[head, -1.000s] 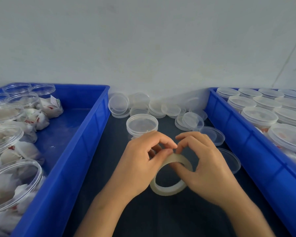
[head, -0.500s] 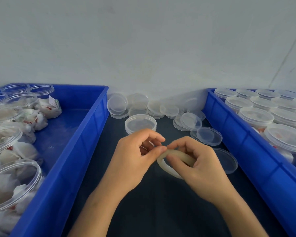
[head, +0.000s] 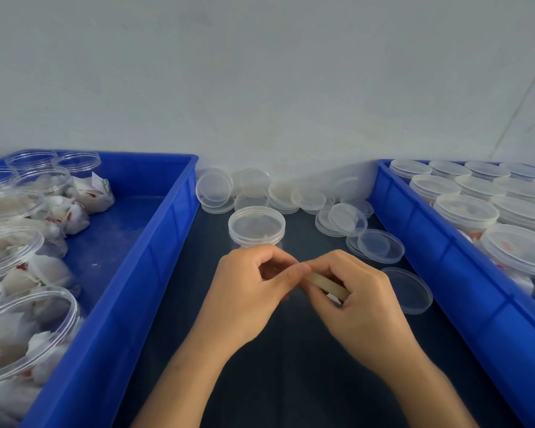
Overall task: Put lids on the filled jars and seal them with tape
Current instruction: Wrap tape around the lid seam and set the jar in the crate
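A roll of clear tape (head: 329,285) is held above the dark table between my two hands. My right hand (head: 357,299) grips the roll, its fingers curled round the ring so most of it is hidden. My left hand (head: 250,291) pinches the roll's near edge with thumb and forefinger. Just behind my hands stands a clear jar with its lid on (head: 256,226). Loose clear lids (head: 380,246) lie scattered along the wall and to the right of my hands.
A blue bin on the left (head: 155,242) holds open jars filled with white packets (head: 28,329). The blue bin on the right (head: 445,261) holds several lidded jars (head: 465,211). A pale wall closes the back of the table.
The tape roll has tilted from facing the camera to nearly edge-on and risen slightly. Both hands have closed tighter together around it.
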